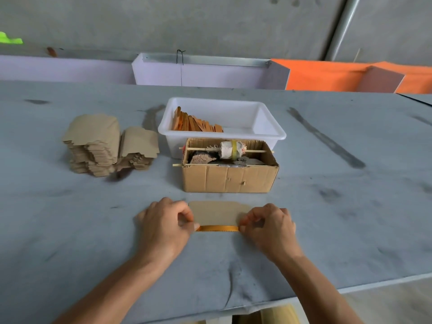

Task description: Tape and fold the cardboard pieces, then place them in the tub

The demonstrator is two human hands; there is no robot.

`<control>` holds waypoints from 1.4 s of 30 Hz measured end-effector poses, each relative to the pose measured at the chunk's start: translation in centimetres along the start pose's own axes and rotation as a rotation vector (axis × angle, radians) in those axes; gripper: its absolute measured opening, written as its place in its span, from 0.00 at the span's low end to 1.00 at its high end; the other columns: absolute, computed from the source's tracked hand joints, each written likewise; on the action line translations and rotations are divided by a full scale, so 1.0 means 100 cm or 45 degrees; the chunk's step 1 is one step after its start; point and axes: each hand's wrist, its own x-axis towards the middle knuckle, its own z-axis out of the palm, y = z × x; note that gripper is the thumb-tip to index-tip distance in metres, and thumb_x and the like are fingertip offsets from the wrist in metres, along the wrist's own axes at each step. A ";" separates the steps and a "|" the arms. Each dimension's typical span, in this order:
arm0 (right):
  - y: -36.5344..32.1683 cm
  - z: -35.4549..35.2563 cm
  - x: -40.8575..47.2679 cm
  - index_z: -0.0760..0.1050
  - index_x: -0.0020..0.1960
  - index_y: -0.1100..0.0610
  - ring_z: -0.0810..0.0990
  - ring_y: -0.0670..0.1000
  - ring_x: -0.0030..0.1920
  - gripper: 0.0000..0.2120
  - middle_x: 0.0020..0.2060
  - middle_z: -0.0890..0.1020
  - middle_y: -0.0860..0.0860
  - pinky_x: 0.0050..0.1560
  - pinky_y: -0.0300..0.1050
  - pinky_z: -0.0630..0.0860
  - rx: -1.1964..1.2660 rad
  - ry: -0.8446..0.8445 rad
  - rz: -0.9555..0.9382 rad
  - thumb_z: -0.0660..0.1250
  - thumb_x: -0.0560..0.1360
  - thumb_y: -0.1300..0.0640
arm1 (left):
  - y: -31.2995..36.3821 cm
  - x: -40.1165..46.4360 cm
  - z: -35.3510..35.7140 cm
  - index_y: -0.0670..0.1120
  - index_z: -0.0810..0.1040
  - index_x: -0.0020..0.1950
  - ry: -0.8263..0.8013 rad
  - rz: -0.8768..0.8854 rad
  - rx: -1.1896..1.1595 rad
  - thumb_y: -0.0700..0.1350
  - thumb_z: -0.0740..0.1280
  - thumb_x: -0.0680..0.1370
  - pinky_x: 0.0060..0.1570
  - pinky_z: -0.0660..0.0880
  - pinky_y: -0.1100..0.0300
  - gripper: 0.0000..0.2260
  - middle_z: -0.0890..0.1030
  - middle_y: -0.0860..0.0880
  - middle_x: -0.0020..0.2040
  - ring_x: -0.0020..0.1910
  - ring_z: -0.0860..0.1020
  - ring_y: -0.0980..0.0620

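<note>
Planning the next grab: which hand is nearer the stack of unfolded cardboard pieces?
Left. The left hand lies below and right of the stack; the right hand is farther right, beyond the taped piece.

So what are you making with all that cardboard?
A person is sticking a strip of orange tape along the near edge of a flat cardboard piece. The left hand pinches one end and the right hand pinches the other. A stack of blank pieces waits at the left, and finished ones already stand in the white tub.
</note>
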 end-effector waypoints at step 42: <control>-0.013 0.002 0.018 0.79 0.58 0.53 0.73 0.54 0.54 0.15 0.56 0.78 0.49 0.49 0.46 0.72 -0.370 0.068 -0.430 0.59 0.76 0.63 | 0.017 0.044 0.006 0.46 0.76 0.53 -0.371 0.141 0.285 0.50 0.69 0.75 0.51 0.69 0.56 0.11 0.77 0.49 0.51 0.53 0.75 0.47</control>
